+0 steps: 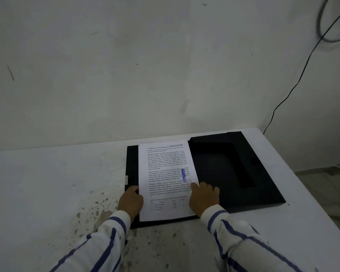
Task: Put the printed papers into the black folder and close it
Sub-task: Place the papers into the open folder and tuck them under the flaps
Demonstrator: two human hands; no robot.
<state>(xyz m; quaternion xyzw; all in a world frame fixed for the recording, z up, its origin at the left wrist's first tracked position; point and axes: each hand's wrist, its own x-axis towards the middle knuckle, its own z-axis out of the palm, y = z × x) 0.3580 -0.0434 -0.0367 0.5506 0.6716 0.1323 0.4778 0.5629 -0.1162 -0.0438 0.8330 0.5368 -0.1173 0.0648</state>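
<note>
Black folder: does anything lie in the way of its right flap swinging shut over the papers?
Only the hands: the left hand and right hand rest at the papers' edges inside the black folder. Nothing else shows.

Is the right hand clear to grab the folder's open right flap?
Probably yes: the right hand rests at the papers' edge, and the open flap beside it is bare.

We read a blue stamp "APPROVED" [183, 175] on the printed papers [165, 173], sideways, body print too small to read
</note>
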